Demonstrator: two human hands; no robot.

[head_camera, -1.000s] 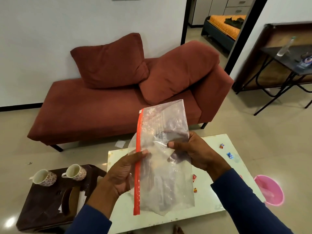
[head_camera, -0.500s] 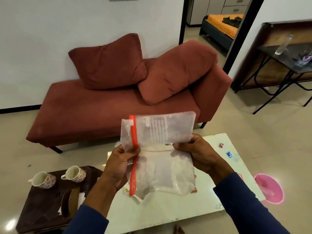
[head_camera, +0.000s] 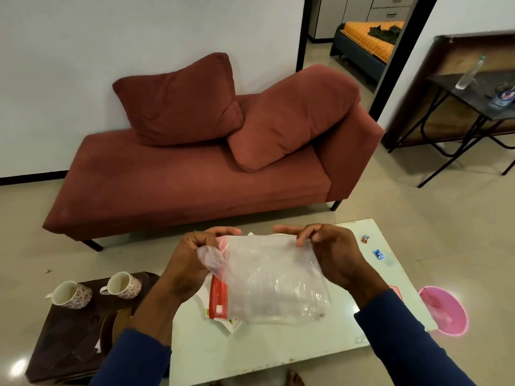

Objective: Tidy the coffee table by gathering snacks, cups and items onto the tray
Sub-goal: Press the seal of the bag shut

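Above the tabletop, a folded plastic bag is pinched by both hands' grips, left hand at 9 o'clock, right hand at 3; its long axis runs crosswise.

Pale coffee table: two wrapped candies (far right edge). Dark side table: two floral cups.

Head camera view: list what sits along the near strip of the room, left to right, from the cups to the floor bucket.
First floral cup → second floral cup → left hand → clear zip bag → right hand → orange candy → blue candy → pink bucket.
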